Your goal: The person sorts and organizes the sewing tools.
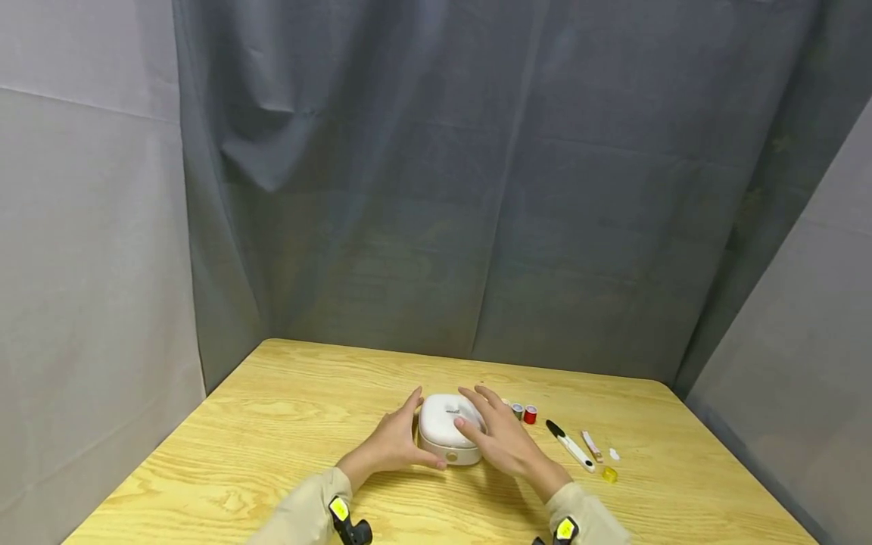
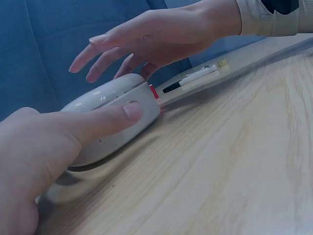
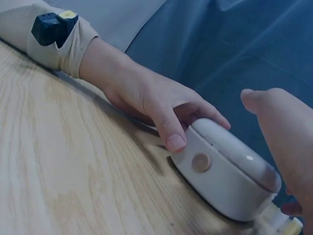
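A white rounded case (image 1: 439, 424) with a closed lid and a round gold-toned button (image 3: 201, 162) sits on the table. My left hand (image 1: 391, 444) holds it from the left side. In the left wrist view its thumb (image 2: 105, 121) lies along the front wall, close to the button, and the right wrist view shows its fingers reaching round behind. My right hand (image 1: 504, 439) hovers over the lid's right side, fingers spread and loosely bent. The left wrist view shows a gap between most of those fingers and the lid.
Right of the case stand a red thread spool (image 1: 530, 414) and a grey-green spool (image 1: 518, 410). Farther right lie a black-and-white slender tool (image 1: 572, 448), a small pale strip (image 1: 592, 446), a white piece (image 1: 615, 454) and a yellow item (image 1: 609, 474). A grey curtain (image 1: 409, 189) hangs behind the table.
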Demonstrator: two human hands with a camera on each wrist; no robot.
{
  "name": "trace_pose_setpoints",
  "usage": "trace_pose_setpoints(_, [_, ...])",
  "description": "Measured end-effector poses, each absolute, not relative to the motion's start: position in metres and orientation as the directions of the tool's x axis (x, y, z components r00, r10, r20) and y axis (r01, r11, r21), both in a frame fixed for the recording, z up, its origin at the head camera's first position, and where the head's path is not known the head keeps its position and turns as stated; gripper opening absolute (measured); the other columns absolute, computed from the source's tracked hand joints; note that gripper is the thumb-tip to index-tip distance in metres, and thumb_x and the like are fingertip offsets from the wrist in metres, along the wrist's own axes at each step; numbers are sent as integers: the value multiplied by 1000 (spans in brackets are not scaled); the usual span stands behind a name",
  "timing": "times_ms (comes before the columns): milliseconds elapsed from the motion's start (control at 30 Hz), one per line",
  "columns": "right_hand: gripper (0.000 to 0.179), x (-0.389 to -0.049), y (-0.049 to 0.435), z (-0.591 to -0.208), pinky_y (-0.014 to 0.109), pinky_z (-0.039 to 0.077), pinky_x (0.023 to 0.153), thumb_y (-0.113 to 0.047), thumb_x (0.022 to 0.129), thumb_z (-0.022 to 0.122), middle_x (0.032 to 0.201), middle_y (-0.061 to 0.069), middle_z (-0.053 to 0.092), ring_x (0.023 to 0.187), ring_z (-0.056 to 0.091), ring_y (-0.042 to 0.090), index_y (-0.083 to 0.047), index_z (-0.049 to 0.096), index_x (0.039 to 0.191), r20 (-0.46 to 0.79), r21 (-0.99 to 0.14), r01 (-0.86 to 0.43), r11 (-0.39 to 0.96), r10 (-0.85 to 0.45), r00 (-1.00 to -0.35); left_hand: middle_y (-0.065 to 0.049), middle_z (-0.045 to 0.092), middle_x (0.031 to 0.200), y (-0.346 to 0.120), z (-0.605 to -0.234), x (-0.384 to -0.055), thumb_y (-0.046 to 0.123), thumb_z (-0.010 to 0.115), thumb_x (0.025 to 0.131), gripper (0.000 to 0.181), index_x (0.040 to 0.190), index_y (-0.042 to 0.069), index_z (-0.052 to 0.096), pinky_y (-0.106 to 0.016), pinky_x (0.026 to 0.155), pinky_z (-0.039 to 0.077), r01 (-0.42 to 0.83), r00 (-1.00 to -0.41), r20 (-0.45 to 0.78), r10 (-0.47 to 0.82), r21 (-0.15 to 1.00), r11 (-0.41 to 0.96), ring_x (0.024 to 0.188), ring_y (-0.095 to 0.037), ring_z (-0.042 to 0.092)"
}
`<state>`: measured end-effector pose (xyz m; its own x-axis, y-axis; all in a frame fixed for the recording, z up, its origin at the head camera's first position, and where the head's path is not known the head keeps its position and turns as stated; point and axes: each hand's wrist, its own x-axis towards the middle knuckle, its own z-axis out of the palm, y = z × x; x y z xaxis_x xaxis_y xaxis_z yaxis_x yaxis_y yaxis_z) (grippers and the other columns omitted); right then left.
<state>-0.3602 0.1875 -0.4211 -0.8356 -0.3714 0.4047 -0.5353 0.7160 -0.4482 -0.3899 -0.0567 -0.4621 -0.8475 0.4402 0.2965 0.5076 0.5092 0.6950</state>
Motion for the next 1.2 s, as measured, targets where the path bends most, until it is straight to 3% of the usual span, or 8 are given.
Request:
trace_pose_setpoints(167, [68, -365, 185, -426, 77, 30, 106, -53, 102, 58, 162, 24, 32, 144, 31, 53, -19, 44, 158, 377, -503, -533, 681, -382, -844, -24, 36, 160, -56, -465, -391, 54, 94, 70, 137, 163, -4, 12, -76, 113, 13, 498, -856, 290, 428, 685, 531, 146, -45, 35])
trace_pose_setpoints(400, [75, -375, 186, -433, 76, 30, 105, -55, 92, 72, 161, 23, 35, 143, 31, 53, -23, 48, 155, 377, -495, -533, 686, -383, -843, -20, 45, 157, -53, -465, -395, 56, 93, 69, 134, 161, -5, 18, -73, 116, 11, 485, -867, 287, 408, 679, 552, 143, -41, 40])
trace_pose_setpoints(733, [79, -391, 190, -442, 58, 41, 92, -58, 78, 86, 149, 15, 48, 120, 44, 34, -23, 62, 145, 378, -476, -575, 665, -435, -817, -15, 52, 151, -52, -462, -395, 52, 95, 70, 117, 158, 1, 36, -73, 114, 15, 493, -860, 286, 422, 678, 546, 136, -36, 50])
trace_pose_setpoints(967, [80, -396, 195, -442, 67, 36, 102, -56, 75, 88, 156, 17, 44, 135, 36, 42, -24, 61, 144, 314, -529, -551, 645, -455, -833, -12, 54, 150, -52, -462, -396, 50, 96, 70, 114, 157, 4, 37, -74, 114, 12, 475, -864, 260, 431, 706, 525, 134, -35, 51])
trace_pose_setpoints(1200, [72, -404, 196, -439, 51, 41, 93, -52, 76, 89, 135, -8, 60, 119, 47, 26, -23, 63, 137, 360, -504, -627, 594, -516, -777, -10, 57, 144, -50, -461, -398, 49, 97, 67, 113, 154, 5, 40, -74, 114, 11, 467, -866, 259, 427, 722, 510, 129, -34, 55])
